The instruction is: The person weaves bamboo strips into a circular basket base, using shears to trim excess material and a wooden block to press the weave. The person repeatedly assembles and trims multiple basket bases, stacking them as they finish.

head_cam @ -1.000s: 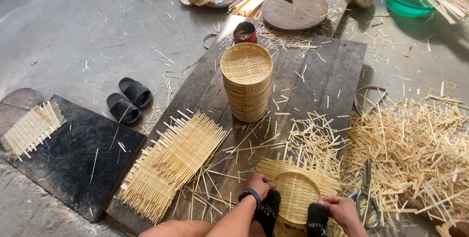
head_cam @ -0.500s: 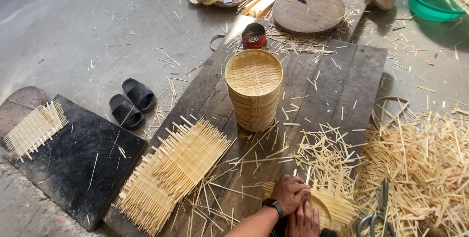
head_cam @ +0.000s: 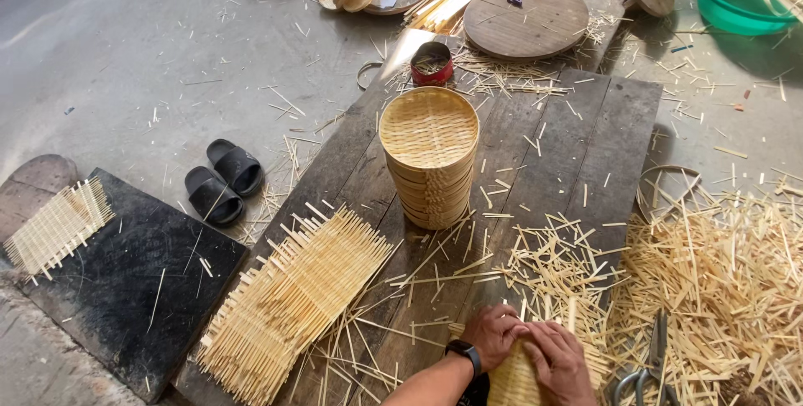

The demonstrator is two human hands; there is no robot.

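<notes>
At the bottom edge of the head view my left hand (head_cam: 492,335), with a dark watch on its wrist, and my right hand (head_cam: 559,360) press together on a small woven bamboo piece (head_cam: 512,383). Both hands cover most of it, so only its lower part shows. It rests on the dark wooden board (head_cam: 569,155). A tall stack of round woven bamboo trays (head_cam: 429,155) stands upright further up the board. A flat woven bamboo mat (head_cam: 288,301) with loose strip ends lies to the left of my hands.
Cut bamboo slivers (head_cam: 728,280) pile up on the right, with scissors (head_cam: 648,368) at the bottom right. Black sandals (head_cam: 222,180) lie on the concrete, a smaller mat (head_cam: 57,226) on a black slab. Behind are a red tin (head_cam: 432,63), round wooden disc (head_cam: 525,17) and green basin (head_cam: 740,0).
The view has tilted down and back. My hands, apart on the rim of the woven piece a second ago, have come together on top of it and now cover it.
</notes>
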